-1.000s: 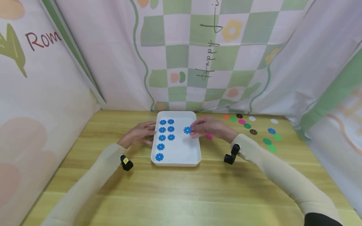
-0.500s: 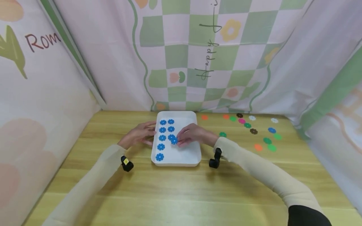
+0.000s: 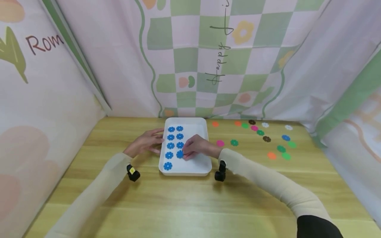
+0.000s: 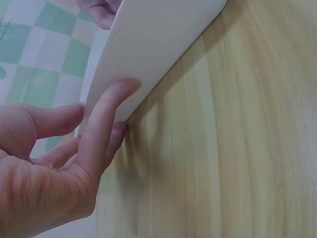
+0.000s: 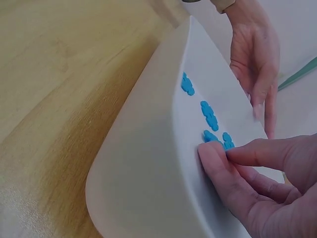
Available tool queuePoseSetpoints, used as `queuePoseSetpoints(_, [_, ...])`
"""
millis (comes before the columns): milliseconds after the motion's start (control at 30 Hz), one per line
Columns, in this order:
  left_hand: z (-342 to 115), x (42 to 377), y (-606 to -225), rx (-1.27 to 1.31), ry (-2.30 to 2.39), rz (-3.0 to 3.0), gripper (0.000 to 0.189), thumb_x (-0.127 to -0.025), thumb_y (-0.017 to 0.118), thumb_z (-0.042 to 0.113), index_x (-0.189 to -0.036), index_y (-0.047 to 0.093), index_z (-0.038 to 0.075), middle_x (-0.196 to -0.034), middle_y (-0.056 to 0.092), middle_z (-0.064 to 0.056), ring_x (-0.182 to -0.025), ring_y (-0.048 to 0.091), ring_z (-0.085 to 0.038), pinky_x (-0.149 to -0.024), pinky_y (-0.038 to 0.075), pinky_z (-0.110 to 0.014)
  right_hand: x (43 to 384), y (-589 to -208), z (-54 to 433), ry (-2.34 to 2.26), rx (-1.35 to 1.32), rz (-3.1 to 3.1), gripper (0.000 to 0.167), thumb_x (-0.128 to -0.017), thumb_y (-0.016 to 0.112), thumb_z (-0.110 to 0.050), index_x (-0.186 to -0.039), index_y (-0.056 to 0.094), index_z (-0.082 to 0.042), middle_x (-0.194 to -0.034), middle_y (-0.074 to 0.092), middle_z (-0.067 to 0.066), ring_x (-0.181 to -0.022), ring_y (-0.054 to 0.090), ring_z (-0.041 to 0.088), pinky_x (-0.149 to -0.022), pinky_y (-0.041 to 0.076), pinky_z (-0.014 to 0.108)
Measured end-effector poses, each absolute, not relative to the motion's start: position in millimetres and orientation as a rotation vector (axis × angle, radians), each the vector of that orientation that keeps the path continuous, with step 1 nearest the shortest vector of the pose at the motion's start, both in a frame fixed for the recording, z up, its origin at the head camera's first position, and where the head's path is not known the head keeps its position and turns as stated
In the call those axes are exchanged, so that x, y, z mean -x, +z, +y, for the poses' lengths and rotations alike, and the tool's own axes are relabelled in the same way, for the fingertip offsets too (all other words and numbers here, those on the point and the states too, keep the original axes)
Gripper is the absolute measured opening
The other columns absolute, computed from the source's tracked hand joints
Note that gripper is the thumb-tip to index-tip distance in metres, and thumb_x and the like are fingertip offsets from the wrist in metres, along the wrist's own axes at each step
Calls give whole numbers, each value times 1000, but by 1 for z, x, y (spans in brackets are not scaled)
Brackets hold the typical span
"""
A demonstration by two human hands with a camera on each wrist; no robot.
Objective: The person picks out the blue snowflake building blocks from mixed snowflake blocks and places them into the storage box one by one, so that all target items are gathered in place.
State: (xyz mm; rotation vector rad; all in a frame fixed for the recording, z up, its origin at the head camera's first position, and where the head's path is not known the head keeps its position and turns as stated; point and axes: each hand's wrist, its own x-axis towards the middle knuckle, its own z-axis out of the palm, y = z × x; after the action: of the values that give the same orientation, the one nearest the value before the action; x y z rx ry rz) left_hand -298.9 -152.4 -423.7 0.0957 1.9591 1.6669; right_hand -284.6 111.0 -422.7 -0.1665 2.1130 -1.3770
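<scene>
A white tray [image 3: 196, 167] stands on the table with two columns of blue flower-shaped discs [image 3: 170, 145] along its left side. Inside it my right hand [image 3: 196, 147] pinches a blue flower-shaped disc [image 3: 180, 154] between thumb and fingertips, low at the fourth place of the second column. Part of that disc is hidden by the fingers in the right wrist view. My left hand [image 3: 146, 142] rests against the tray's left side. In the left wrist view, its fingers [image 4: 101, 121] lie loosely extended along the outer wall, with the thumb at the rim.
Several loose discs lie on the table right of the tray, among them a pink one [image 3: 220, 143], a green one [image 3: 234, 142], an orange one [image 3: 272, 155] and a blue one [image 3: 286, 138]. A patterned curtain [image 3: 190, 59] hangs behind the table.
My right hand has carried the blue disc left across the tray from its right side, then down to below the second column's third disc. My left hand has stayed in place.
</scene>
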Motion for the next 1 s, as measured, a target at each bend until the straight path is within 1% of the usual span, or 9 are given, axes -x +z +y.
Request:
queuePoseSetpoints(133, [-153, 299, -422, -99, 1676, 1955, 68, -108, 55, 7, -168, 23, 14, -167, 34, -23, -137, 55, -45, -79, 68, -33, 284, -419, 108, -1358, 210, 2151, 14, -100, 66, 1, -108, 72, 11, -93, 77, 22, -76, 77, 21, -79, 68, 35])
queuePoseSetpoints(300, [-151, 300, -422, -99, 1674, 1951, 68, -108, 54, 5, -168, 23, 12, -167, 34, -25, -137, 55, -46, -80, 68, -35, 283, -415, 109, -1355, 258, 2195, 9, -98, 67, 3, -101, 72, 10, -89, 77, 21, -76, 78, 24, -76, 68, 34])
queuePoseSetpoints(367, [-150, 300, -422, -94, 1665, 1951, 67, -108, 54, 5, -167, 23, 11, -167, 32, -25, -137, 55, -46, -81, 68, -36, 283, -414, 110, -1356, 253, 2197, 9, -99, 66, 4, -101, 72, 10, -89, 77, 20, -76, 77, 24, -75, 68, 33])
queuePoseSetpoints(467, [-149, 299, -421, -68, 1657, 1955, 68, -108, 54, 5, -167, 23, 12, -167, 32, -24, -137, 55, -46, -81, 68, -37, 284, -413, 112, -1306, 268, 2234, 10, -99, 66, 1, -102, 72, 8, -91, 77, 18, -77, 76, 22, -76, 68, 34])
queuePoseSetpoints(633, [-150, 299, -420, -46, 1654, 1963, 67, -108, 55, 6, -167, 25, 13, -168, 33, -22, -137, 55, -45, -81, 68, -36, 291, -410, 118, -1205, 339, 2324, 13, -99, 69, -5, -107, 74, 3, -100, 77, 16, -80, 73, 20, -77, 67, 34])
queuePoseSetpoints(867, [-151, 297, -420, -81, 1655, 1954, 67, -108, 54, 7, -167, 23, 12, -167, 33, -23, -138, 54, -45, -82, 68, -36, 298, -400, 135, -1223, 412, 2330, 15, -99, 67, -5, -110, 73, 4, -105, 76, 17, -86, 73, 25, -84, 67, 37])
queuePoseSetpoints(1000, [-152, 296, -421, -106, 1670, 1943, 67, -108, 54, 6, -167, 23, 11, -165, 36, -25, -138, 53, -47, -81, 68, -35, 301, -396, 148, -1266, 435, 2331, 17, -100, 66, -5, -113, 71, 5, -108, 75, 22, -88, 74, 26, -85, 67, 39])
